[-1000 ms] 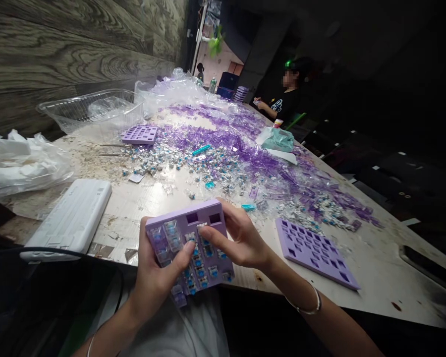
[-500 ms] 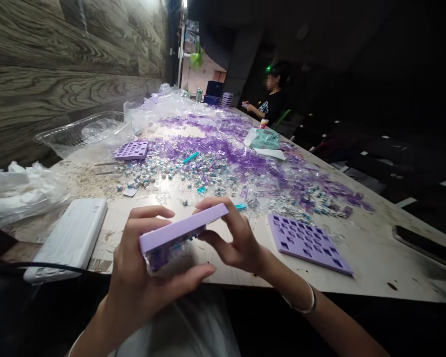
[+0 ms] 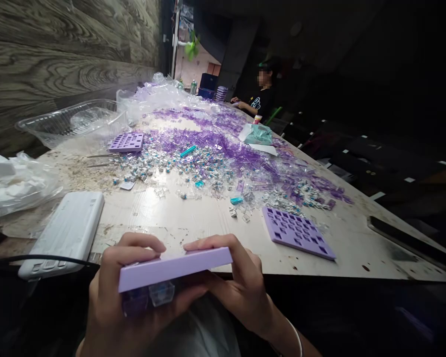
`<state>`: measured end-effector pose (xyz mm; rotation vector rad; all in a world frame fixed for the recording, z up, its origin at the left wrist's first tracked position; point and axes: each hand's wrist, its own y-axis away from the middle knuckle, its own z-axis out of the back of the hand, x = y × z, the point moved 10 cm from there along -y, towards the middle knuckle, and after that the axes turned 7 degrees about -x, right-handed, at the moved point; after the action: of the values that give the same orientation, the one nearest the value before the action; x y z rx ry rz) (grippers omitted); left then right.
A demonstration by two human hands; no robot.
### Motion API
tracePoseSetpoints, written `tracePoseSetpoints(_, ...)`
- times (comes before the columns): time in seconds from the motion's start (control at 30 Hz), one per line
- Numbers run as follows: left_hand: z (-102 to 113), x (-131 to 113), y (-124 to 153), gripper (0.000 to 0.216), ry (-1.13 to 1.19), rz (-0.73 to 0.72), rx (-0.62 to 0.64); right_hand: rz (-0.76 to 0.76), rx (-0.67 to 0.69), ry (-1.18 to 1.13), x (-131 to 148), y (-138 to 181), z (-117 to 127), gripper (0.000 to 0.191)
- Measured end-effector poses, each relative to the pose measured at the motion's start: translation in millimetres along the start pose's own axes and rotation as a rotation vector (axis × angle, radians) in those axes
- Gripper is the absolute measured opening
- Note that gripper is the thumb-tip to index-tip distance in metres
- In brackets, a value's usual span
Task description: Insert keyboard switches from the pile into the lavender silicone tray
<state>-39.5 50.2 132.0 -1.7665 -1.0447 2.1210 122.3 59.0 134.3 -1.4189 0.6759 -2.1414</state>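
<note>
A light purple keyboard plate (image 3: 174, 267) is held on edge toward me, low at the table's front edge. Clear and purple keycaps (image 3: 162, 293) show on its underside. My left hand (image 3: 109, 292) grips its left end, fingers over the top and thumb beneath. At the right end, my right hand (image 3: 243, 282) pinches it, with fingers on top and thumb below. The plate's upper face is mostly out of sight. A second purple plate (image 3: 299, 235) with square holes lies to the right, and a third plate (image 3: 126, 143) rests farther back at left.
Small switches (image 3: 208, 166) and purple transparent pieces (image 3: 230, 148) are strewn across the table. A white power bank (image 3: 65, 233) with a black cable lies left, a dark phone (image 3: 412, 248) right. Behind stand a clear plastic tray (image 3: 33, 126) and a seated person (image 3: 262, 94).
Both hands have lowered the plate toward me and levelled it somewhat. The right hand's thumb has moved farther under it. My view has shifted slightly.
</note>
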Motion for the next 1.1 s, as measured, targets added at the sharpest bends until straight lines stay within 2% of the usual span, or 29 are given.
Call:
tracePoseSetpoints(0.13,0,1,2,0.048,-0.009,0.026,0.010,-0.013,-0.030,-0.007,3,5,-1,0.027)
tracePoseSetpoints(0.3,0,-4,6,0.045,-0.002,-0.010,-0.002,-0.048,-0.101,-0.059,1,8,-2,0.032)
tracePoseSetpoints(0.53,2,-9,8,0.044,-0.008,-0.062,-0.066,-0.078,-0.069,-0.115,-2,2,-6,0.030)
tracePoseSetpoints(0.63,-5,-6,5,0.045,0.022,-0.093,-0.009,-0.126,-0.040,-0.163,-11,-1,-2,0.023)
tracePoseSetpoints(0.73,-13,2,6,0.058,0.056,-0.129,0.059,-0.204,-0.107,-0.232,-23,-3,11,0.019)
tracePoseSetpoints(0.8,-14,20,6,0.063,0.031,-0.034,0.053,-0.259,-0.188,-0.289,-31,-4,19,0.017)
tracePoseSetpoints(0.87,-17,46,5,0.061,0.045,0.176,0.073,-0.331,-0.214,-0.353,-43,-5,15,0.022)
tracePoseSetpoints(0.97,-21,76,2,0.066,0.063,0.421,0.128,-0.428,-0.065,-0.325,-64,-10,-9,0.029)
tracePoseSetpoints(1.03,-23,88,-3,0.060,-0.028,0.458,0.217,-0.381,0.082,-0.121,-74,-14,-16,0.029)
tracePoseSetpoints(1.1,-31,96,-9,0.051,-0.180,0.381,0.381,-0.306,0.126,0.111,-84,-16,-3,0.029)
